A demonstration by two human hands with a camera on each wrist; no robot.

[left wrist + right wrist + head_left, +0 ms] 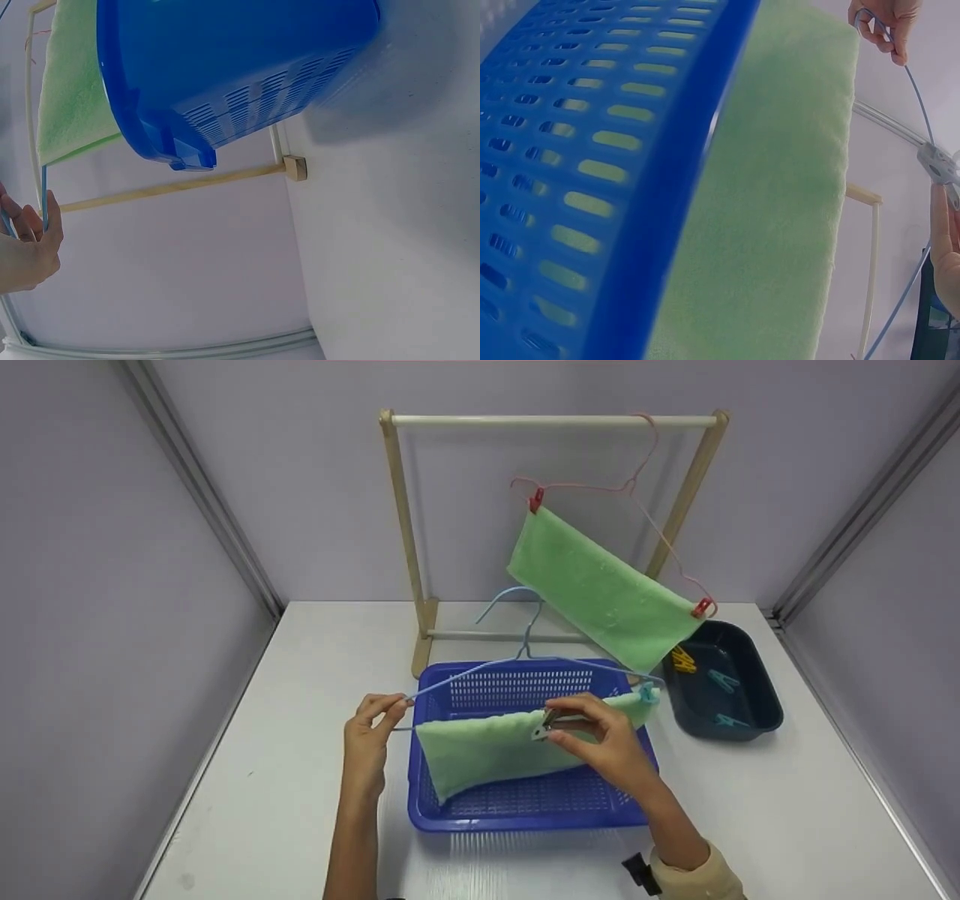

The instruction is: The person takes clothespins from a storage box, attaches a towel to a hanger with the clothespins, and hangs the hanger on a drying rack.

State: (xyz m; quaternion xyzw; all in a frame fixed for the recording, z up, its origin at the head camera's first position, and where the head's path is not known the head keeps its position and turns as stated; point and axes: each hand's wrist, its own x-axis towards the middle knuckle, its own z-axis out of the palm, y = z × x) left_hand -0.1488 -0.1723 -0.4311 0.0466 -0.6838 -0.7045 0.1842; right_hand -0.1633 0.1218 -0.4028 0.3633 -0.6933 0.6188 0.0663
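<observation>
My left hand (pixel 367 735) pinches the left end of a light blue clothes hanger (pixel 480 666) between thumb and fingers. A green towel (pixel 484 750) is draped over the hanger's lower bar, and a teal clothespin (pixel 648 693) clips its right end. In front of the towel's upper edge, my right hand (pixel 611 742) pinches a grey clothespin (pixel 540 731) between thumb and fingertips. The right wrist view also shows that grey clothespin (pixel 939 163), close to the hanger's bar. No clothespin sits on the towel's left corner.
A blue basket (pixel 532 823) stands below the towel. Behind it, a wooden drying rack (pixel 555 420) carries a pink hanger (pixel 585 487) with another green towel (pixel 600 585) held by red clothespins. On the right, a dark tub (pixel 765 709) contains yellow and teal clothespins.
</observation>
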